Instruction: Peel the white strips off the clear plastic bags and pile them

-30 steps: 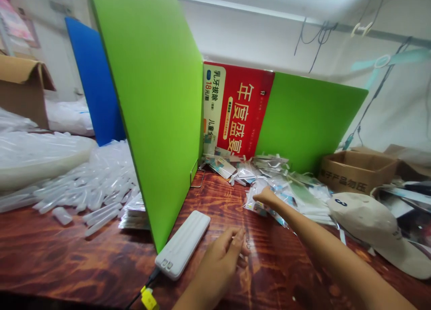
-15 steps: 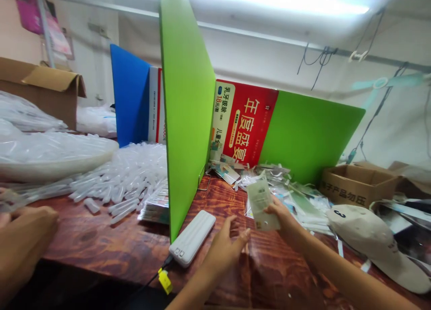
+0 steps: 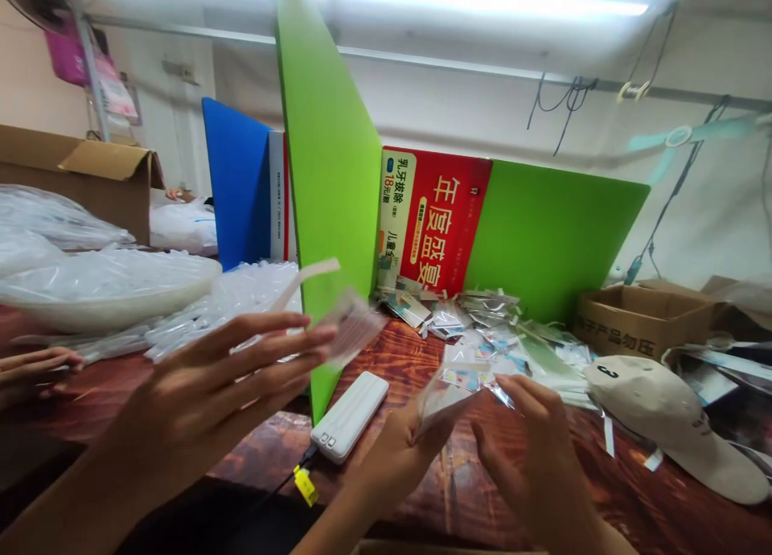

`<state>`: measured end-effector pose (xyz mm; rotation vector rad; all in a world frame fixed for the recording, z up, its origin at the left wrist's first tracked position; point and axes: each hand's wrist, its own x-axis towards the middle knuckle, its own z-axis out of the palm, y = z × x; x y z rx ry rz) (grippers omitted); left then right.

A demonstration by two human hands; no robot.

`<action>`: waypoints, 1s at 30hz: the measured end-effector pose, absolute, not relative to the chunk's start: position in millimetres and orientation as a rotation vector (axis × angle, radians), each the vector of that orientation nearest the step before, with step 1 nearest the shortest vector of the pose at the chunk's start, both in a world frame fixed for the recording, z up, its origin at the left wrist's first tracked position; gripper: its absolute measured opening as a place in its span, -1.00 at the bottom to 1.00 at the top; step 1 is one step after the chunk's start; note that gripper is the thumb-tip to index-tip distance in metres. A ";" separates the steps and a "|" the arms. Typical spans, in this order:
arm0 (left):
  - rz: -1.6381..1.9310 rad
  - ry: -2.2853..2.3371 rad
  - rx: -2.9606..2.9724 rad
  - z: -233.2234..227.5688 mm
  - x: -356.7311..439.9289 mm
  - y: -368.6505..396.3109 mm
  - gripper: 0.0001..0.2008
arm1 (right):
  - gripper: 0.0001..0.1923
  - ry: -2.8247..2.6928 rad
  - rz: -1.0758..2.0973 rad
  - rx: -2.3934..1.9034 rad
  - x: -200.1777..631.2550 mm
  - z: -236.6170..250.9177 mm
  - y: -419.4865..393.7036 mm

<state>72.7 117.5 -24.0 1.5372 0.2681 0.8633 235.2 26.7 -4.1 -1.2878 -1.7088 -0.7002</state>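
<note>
Wooden table (image 3: 422, 354) carries a green divider (image 3: 329, 177), a beige cap (image 3: 669, 414) and a white power bank (image 3: 350, 415). Above the table, near the power bank, left hand (image 3: 395, 458) and right hand (image 3: 531, 450) both pinch one clear plastic packet (image 3: 455, 390). A co-worker's hand (image 3: 223, 386) holds another packet, blurred.

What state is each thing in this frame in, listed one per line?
left hand: fingers closed on one edge of the clear packet.
right hand: pinching the other edge of the packet.
clear packet: held above the table between both hands.
co-worker's hand: raised, holding a blurred packet and strip.
power bank: lying flat, cable plugged in.
cap: lying on the table.
cardboard box: open.
</note>
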 end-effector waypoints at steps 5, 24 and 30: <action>1.107 0.395 1.992 -42.4 78.5 126.9 -0.58 | -0.63 -2.082 -0.873 -1.099 222.5 15.8 12.1; 1.643 0.710 2.815 -46.1 73.5 132.2 -0.42 | -0.46 -2.349 -0.602 -1.215 234.9 2.0 28.3; 1.677 0.607 2.913 -44.2 74.4 136.8 -0.56 | -0.49 -2.438 -0.547 -1.239 235.2 0.5 33.6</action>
